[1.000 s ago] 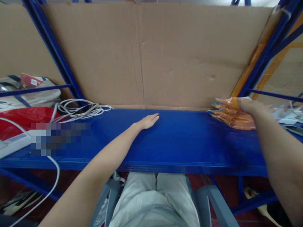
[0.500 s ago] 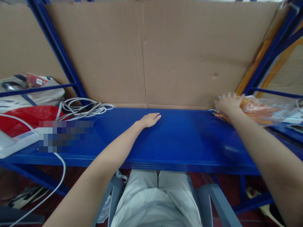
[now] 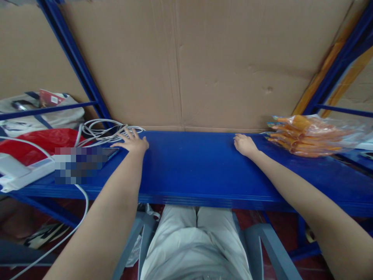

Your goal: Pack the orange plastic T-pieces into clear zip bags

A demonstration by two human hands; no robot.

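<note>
My left hand [image 3: 132, 141] is open, its fingers spread over the blue shelf [image 3: 198, 167] and reaching the coil of white cables [image 3: 101, 130]. My right hand [image 3: 244, 144] rests on the shelf with its fingers loosely curled and nothing in it. A stack of orange packets in clear plastic [image 3: 303, 135] lies to the right of that hand, apart from it.
A cardboard sheet [image 3: 204, 66] backs the shelf between blue uprights. At the left lie a red bag [image 3: 37, 140], a white device [image 3: 17, 171] with a trailing cable, and a dark flat object [image 3: 109, 152]. My legs and a grey chair [image 3: 262, 241] are below.
My right hand let go of the orange packets and moved left onto the bare shelf. My left hand moved left from mid-shelf to the white cables.
</note>
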